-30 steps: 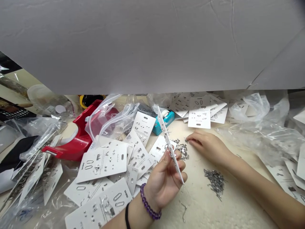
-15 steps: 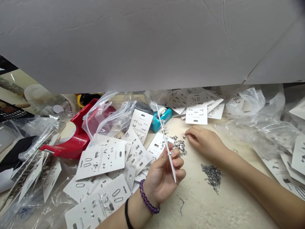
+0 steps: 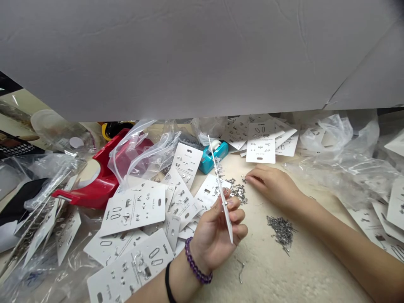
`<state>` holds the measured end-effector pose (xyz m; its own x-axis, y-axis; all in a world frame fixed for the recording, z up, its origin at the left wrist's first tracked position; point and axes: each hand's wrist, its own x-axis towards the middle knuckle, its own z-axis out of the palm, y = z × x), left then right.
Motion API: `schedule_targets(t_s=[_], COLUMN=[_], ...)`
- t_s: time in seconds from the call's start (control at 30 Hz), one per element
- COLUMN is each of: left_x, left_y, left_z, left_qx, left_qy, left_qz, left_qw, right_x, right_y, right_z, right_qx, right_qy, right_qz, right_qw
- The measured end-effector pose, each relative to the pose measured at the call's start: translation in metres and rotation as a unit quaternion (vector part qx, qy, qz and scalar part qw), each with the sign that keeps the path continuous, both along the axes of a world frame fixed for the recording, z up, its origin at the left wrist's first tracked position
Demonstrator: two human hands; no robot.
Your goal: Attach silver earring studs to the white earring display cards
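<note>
My left hand (image 3: pixel 217 229) is closed on a white earring card (image 3: pixel 220 181), held upright and nearly edge-on, so its face is hidden. Just right of it, my right hand (image 3: pixel 268 181) rests low over the table with thumb and fingers pinched together. Something small and silver shows at those fingertips, too tiny to make out. Beside them lies a pile of small silver earrings (image 3: pixel 238 192). A second heap of thin silver pieces (image 3: pixel 280 230) sits below my right forearm. One more earring card (image 3: pixel 210 190) lies flat behind my left hand.
Printed earring cards (image 3: pixel 134 210) overlap on the left, near a red plastic holder (image 3: pixel 104 185) and clear bags (image 3: pixel 132 151). A teal tape dispenser (image 3: pixel 206 162) stands behind. More cards (image 3: pixel 260 143) and a plastic bag (image 3: pixel 353 172) lie right. A large white panel (image 3: pixel 189 59) overhangs the back.
Almost nothing differs. My right-hand fingers have drawn slightly closer together beside the earring pile; my left hand still holds the card in the same place.
</note>
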<state>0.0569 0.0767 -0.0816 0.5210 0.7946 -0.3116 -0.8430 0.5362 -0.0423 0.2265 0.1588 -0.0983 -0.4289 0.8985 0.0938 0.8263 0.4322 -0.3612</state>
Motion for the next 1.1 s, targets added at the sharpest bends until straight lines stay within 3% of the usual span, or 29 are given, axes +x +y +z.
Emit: schedule_targets(t_s=[0.5,0.6,0.67,0.73,0.83,1.1], left_x=[0.001,0.001,0.003,0.004,0.005,0.007], left_y=[0.0,-0.001,-0.002,-0.002,-0.004,-0.004], left_z=[0.0,0.001,0.002,0.001,0.0,-0.001], left_qx=[-0.002,0.002,0.006,0.014,0.022,-0.005], left_qy=[0.029,0.021,0.026,0.041,0.069,0.093], left_qz=[-0.006,-0.011,-0.009,0.0,0.009,0.006], left_qw=[1.0,1.0,1.0,0.999,0.997,0.996], right_x=[0.0,-0.006,-0.013,-0.02,-0.029,-0.03], right_y=[-0.002,-0.015,-0.029,-0.043,-0.056,-0.056], right_z=[-0.003,0.015,0.031,0.043,0.047,0.038], right_qx=[0.055,0.048,-0.008,-0.067,-0.094,-0.085], right_qy=[-0.012,0.085,0.256,0.358,0.393,0.422], right_qz=[0.044,0.017,0.007,0.045,0.092,0.109], right_qw=[0.997,0.995,0.967,0.93,0.91,0.896])
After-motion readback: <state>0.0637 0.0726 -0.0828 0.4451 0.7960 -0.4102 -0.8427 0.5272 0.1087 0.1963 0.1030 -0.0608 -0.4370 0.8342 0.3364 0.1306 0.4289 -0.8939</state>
